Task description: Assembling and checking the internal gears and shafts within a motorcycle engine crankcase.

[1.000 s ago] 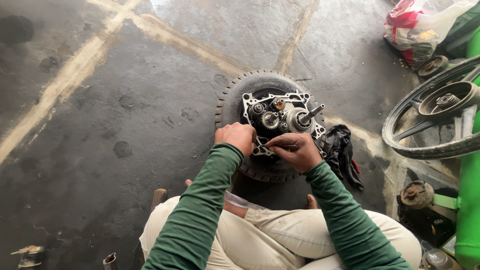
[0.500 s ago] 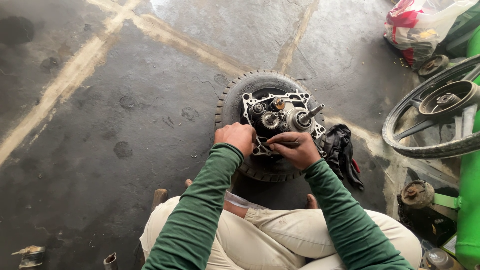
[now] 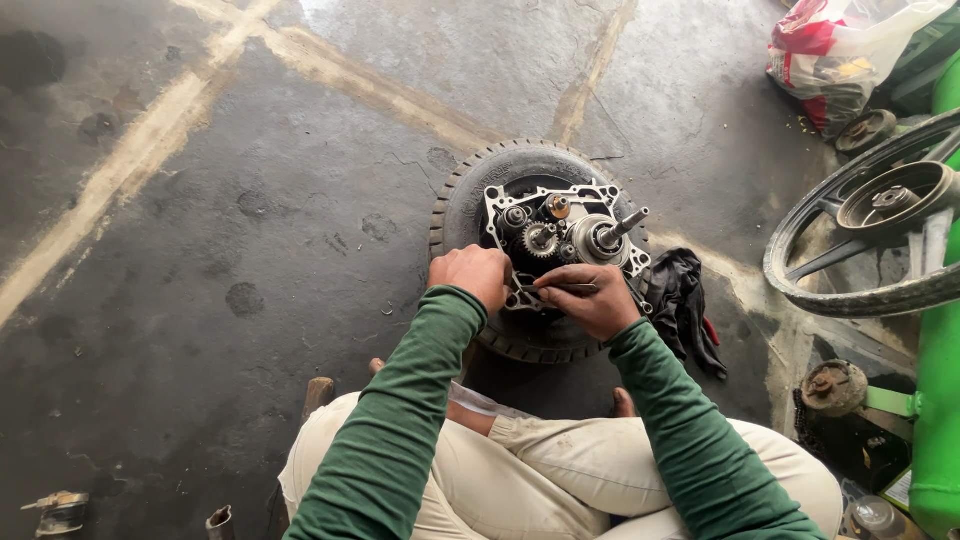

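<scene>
Gears and shafts show inside an open engine case (image 3: 560, 235) that lies flat on a small tyre (image 3: 470, 200), a little right of the frame's middle. One long shaft (image 3: 625, 225) sticks out toward the right. The left hand (image 3: 472, 275) is curled into a loose fist and rests on the case's lower left edge. The right hand (image 3: 590, 298) sits just beside it on the lower edge, fingers pinched around a thin metal tool (image 3: 560, 289) that lies across toward the left hand; what kind of tool it is cannot be told. Both arms wear green sleeves (image 3: 400, 420), and the person sits cross-legged in pale trousers (image 3: 560, 480) at the bottom of the frame. A black rag (image 3: 690, 310) lies touching the tyre's right side. Farther right a bare wheel rim (image 3: 860, 250) leans by a green frame (image 3: 940, 400). A plastic bag (image 3: 840, 50) sits in the upper right corner. The floor (image 3: 200, 250) is dark, stained concrete with pale seams.
</scene>
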